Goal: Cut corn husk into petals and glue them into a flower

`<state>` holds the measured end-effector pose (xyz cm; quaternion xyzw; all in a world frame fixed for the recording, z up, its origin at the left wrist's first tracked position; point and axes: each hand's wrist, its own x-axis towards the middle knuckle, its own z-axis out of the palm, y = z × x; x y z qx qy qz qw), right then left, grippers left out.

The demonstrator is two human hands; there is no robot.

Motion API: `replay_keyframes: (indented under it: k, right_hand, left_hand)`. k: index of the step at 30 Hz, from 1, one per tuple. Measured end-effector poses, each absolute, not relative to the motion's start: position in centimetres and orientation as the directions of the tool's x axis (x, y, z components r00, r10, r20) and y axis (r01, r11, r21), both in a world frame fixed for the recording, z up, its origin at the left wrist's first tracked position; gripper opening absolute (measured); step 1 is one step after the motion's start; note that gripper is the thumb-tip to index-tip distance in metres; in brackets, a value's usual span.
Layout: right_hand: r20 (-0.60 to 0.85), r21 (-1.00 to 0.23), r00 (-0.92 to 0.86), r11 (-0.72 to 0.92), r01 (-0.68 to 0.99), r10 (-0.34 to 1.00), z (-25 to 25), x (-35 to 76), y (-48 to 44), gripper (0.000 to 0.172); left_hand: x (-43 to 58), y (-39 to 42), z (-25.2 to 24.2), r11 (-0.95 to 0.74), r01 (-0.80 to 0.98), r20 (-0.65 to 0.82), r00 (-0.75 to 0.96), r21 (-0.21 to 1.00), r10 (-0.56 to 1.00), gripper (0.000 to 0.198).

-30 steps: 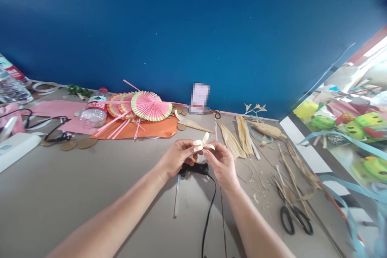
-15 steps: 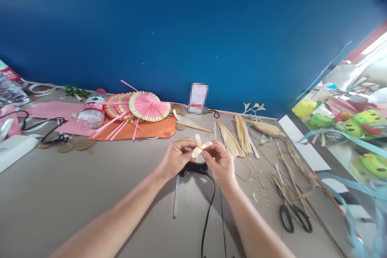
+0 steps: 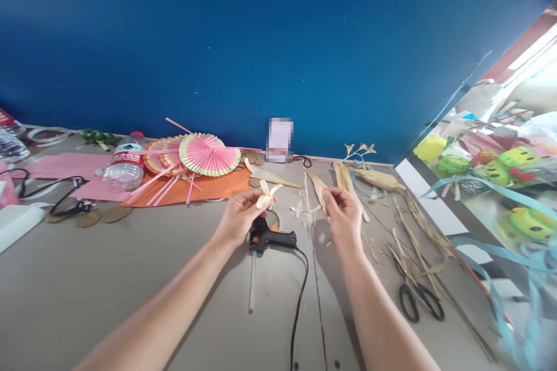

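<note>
A small pale flower of husk petals [image 3: 267,195] is pinched between the thumb and fingers of my left hand [image 3: 239,214]. My right hand [image 3: 343,215] hangs to the right, its thumb and fingers pressed together; whatever they may hold is too small to make out. Below my left hand lies a black glue gun [image 3: 272,237] with a clear glue stick [image 3: 252,284] sticking out. Between the hands, small petal pieces [image 3: 300,208] lie on the table. Dried husks [image 3: 346,182] are just beyond my right hand.
Black-handled scissors [image 3: 420,301] lie at the right among dry strips. Pink paper fans [image 3: 209,154] rest on orange paper [image 3: 217,186] at the back left, beside a plastic bottle [image 3: 126,162]. A cable [image 3: 300,295] runs toward me. A blue wall [image 3: 261,40] stands behind.
My right hand has let go of the flower and moved right. My left hand has shifted slightly left with the flower, and the glue gun and petal pieces now show.
</note>
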<state>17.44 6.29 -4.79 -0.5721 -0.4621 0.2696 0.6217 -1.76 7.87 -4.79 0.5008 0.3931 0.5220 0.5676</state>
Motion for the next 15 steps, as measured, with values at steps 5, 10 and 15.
replay_keyframes:
  k: [5,10,15]
  right_hand:
    - [0.289,-0.863,0.354,0.082,0.498,0.889,-6.3,19.8,7.5,0.017]
    - [0.317,-0.600,0.224,0.011,0.800,0.922,-7.0,19.9,7.2,0.016]
    - [0.301,-0.451,0.128,0.022,0.892,0.945,-7.6,19.4,7.1,0.014]
  left_hand:
    - [-2.0,8.2,-4.9,-0.022,-0.275,0.056,0.117,0.961,0.992,0.019]
    - [-2.1,8.2,-4.7,-0.004,-0.317,0.038,0.100,0.949,0.994,0.017]
    - [-2.1,8.3,-4.8,-0.003,-0.314,0.037,0.100,0.949,0.994,0.018]
